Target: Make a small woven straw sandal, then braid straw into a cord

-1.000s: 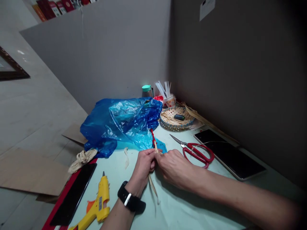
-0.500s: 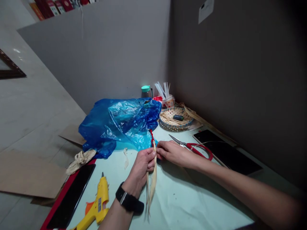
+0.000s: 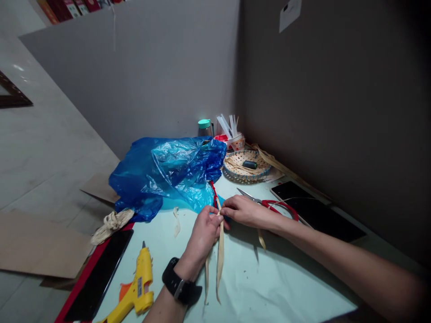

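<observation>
Working close together, both hands meet at the middle of the worktop (image 3: 256, 287), closed on the pale fibre strips (image 3: 220, 260). The left hand (image 3: 204, 229) pinches them, and the right hand (image 3: 246, 211) sets its fingertips at the same spot. The strips' far end meets a red cord (image 3: 214, 192), which runs out from beside the blue plastic bag (image 3: 161, 170), so that join looks done. Only a short length shows between cord and fingers; whether it is twisted or plaited is too small to tell. Long tails hang loose on the near side, and another strip end (image 3: 261, 240) pokes out under the right hand, so the work seems early, with most of the length left. The scissors (image 3: 266, 202), right, and yellow glue gun (image 3: 144, 273), near left, lie unused.
</observation>
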`<state>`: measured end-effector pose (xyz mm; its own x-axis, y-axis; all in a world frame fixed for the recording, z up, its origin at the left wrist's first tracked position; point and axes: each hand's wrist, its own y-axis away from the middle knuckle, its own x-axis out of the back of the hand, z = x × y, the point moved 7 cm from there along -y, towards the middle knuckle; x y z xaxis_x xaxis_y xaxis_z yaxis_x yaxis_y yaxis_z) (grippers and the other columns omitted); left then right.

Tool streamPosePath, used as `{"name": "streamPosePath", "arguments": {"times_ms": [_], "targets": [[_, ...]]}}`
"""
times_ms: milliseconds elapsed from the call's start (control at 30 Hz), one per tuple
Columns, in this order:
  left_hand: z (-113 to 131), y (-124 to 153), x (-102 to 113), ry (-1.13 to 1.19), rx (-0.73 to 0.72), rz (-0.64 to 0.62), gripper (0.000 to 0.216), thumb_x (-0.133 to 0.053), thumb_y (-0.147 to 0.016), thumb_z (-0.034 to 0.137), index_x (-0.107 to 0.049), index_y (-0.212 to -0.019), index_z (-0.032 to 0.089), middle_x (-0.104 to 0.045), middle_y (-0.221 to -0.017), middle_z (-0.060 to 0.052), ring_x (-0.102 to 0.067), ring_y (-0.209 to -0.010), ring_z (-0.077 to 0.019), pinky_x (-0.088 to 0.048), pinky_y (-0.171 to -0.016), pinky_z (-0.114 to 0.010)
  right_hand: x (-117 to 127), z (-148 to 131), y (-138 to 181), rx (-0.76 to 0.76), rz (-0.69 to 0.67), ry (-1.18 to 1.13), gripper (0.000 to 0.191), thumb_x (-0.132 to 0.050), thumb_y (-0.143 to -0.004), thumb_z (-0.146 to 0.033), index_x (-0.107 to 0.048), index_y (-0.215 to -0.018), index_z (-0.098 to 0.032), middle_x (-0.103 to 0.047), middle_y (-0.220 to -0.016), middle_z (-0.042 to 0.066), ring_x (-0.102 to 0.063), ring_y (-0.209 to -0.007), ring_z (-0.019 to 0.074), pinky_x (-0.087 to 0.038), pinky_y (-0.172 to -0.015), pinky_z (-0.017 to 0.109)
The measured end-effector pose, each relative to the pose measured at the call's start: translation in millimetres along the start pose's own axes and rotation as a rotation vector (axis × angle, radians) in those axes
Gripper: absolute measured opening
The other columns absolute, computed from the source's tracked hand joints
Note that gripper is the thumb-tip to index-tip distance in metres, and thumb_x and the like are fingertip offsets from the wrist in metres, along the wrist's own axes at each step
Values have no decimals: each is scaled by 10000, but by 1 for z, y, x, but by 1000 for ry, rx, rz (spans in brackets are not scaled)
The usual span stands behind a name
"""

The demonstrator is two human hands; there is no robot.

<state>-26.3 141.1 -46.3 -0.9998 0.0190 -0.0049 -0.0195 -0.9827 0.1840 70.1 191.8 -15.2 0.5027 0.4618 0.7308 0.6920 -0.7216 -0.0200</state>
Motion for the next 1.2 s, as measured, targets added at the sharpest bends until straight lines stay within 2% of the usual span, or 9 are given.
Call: {"name": "streamPosePath", "arguments": {"times_ms": [133, 333, 467, 667, 833, 967, 1067, 1133, 1200], "targets": [[16, 5, 12, -338, -142, 125, 95, -571, -785, 262, -540, -730, 191, -586, -587, 19, -415, -495, -105, -269, -506, -222, 3, 5, -2, -27, 27, 0, 260, -507, -813, -280, -682, -686, -137, -575, -559, -10, -455, -548, 116, -270, -522, 234], [38, 20, 7, -663, -273, 272, 187, -516, -838, 218, -620, -684, 195, -634, -680, -46, -525, -647, -190, -310, -626, -285, 7, -1, 5, -35, 87, -49, 262, -479, -807, -235, -659, -638, -147, -656, -591, 19, -533, -559, 127, -316, -558, 228], [40, 30, -15, -866, -432, 264, 221, -466, -859, 141, -649, -746, 194, -642, -757, -94, -561, -707, -232, -327, -660, -319, 5, 3, 3, -26, 78, -121, 244, -505, -792, -243, -664, -636, -143, -627, -596, 5, -526, -597, 126, -328, -556, 214], [20, 34, -38, -1211, -392, 195, 359, -363, -842, 22, -657, -1032, 105, -645, -865, -172, -582, -703, -266, -299, -605, -340, 1, 10, 2, -55, -23, -220, 295, -486, -827, -306, -633, -635, -137, -470, -452, -41, -427, -450, 94, -310, -474, 207], [39, 33, -21, -987, -433, 249, 226, -515, -878, 285, -684, -765, 186, -651, -732, -109, -554, -647, -224, -283, -601, -318, 5, 9, 1, -40, 1, -206, 224, -545, -776, -274, -625, -620, -135, -531, -529, -30, -441, -537, 98, -310, -514, 207], [45, 23, 9, -669, -309, 359, 251, -517, -864, 286, -624, -656, 196, -627, -703, -58, -525, -675, -194, -322, -642, -294, 5, 3, 2, -1, -7, -195, 263, -497, -829, -283, -660, -690, -132, -652, -673, 11, -514, -616, 117, -344, -561, 208], [27, 9, 5, -216, -177, 164, 113, -577, -811, 292, -619, -784, 190, -613, -777, -34, -540, -732, -173, -381, -665, -264, 6, -4, 5, 17, -15, -168, 269, -479, -853, -268, -657, -710, -125, -661, -687, 21, -531, -623, 121, -352, -567, 205], [14, 2, -4, 15, -78, 35, 160, -588, -792, 340, -575, -821, 183, -564, -734, -5, -511, -620, -126, -384, -580, -234, 7, -7, 7, 17, -11, -135, 255, -470, -857, -239, -660, -733, -122, -658, -681, 21, -532, -621, 121, -346, -562, 204], [6, -2, -9, 103, -1, -22, 219, -596, -770, 380, -527, -814, 177, -505, -678, 29, -374, -460, -60, -282, -447, -193, 9, -10, 8, 20, -11, -89, 251, -466, -861, -222, -664, -745, -123, -659, -681, 21, -534, -620, 121, -336, -554, 203]]}}
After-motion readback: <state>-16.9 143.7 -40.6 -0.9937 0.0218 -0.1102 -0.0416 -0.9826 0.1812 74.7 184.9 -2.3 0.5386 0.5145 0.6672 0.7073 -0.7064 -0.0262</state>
